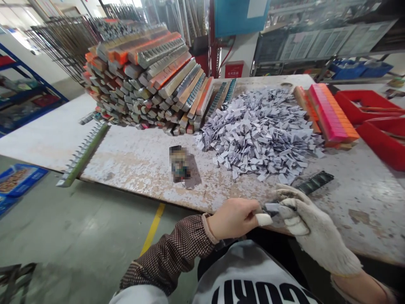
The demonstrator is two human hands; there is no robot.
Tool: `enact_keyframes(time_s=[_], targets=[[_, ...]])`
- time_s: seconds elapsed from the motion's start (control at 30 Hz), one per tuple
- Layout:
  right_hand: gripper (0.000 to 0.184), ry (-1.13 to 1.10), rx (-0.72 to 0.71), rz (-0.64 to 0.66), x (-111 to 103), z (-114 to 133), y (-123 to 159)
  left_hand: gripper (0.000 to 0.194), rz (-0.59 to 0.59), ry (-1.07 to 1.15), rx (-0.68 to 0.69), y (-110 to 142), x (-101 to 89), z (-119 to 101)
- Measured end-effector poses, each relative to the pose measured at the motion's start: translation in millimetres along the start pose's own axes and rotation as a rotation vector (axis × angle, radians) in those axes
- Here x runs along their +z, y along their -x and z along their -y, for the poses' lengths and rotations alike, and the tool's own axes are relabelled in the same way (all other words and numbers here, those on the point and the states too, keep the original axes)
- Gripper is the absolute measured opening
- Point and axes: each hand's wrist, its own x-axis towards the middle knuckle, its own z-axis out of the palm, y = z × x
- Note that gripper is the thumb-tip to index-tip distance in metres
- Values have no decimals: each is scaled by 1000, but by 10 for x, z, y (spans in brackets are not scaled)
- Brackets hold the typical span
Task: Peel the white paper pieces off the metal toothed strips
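Note:
My left hand (236, 217) is bare, with a white cot on one fingertip. It is closed in a pinch on a small grey paper piece (271, 207) at the table's near edge. My right hand (311, 230) wears a white knit glove and is closed on the near end of a long dark toothed strip (313, 183) that lies slanting on the table. The two hands meet fingertip to fingertip. Just beyond them lies a big heap of small grey-white paper pieces (259, 131).
A tall stack of long orange and grey toothed bars (145, 76) stands at the back left of the worn table (136, 160). One green bar (82, 154) overhangs the left edge. Pink-orange blocks (329, 112) and red bins (376, 122) sit at the right. A small blurred object (179, 164) stands mid-table.

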Motion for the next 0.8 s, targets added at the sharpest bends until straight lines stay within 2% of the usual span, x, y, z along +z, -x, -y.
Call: enact_keyframes(time_s=[0.07, 0.17, 0.33, 0.57, 0.8], targets=[[14, 88, -14, -31, -61, -48, -4, 17, 1, 54, 6, 96, -31, 41], [8, 219, -77, -5, -132, -94, 20, 33, -7, 87, 33, 257, -57, 119], [4, 352, -116, 38, -92, -120, 112, 46, 68, 87, 59, 395, -3, 207], [4, 461, -126, 94, -10, -112, 96, 37, 83, 61, 46, 379, 68, 207], [18, 490, -85, 240, -60, -12, -82, 37, 91, 93, 35, 350, 63, 214]])
